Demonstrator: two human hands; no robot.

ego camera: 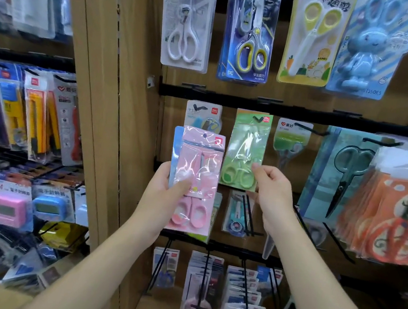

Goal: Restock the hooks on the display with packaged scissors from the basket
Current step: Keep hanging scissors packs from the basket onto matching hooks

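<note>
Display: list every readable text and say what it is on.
"DC": Batman pack
"Clip joy": yellow pack
"ISSORS": rabbit pack
"24": timer sign
Pink pack, green pack: print too blurred to read.

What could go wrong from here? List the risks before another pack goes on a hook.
1. The left hand grips the pink pack and a blue-edged pack behind it together, thumb on glossy film; one might slide out.
2. The right hand only pinches the green pack at its edge; if its hole sits near the tip of the hook, a tug could pull it off.
</note>
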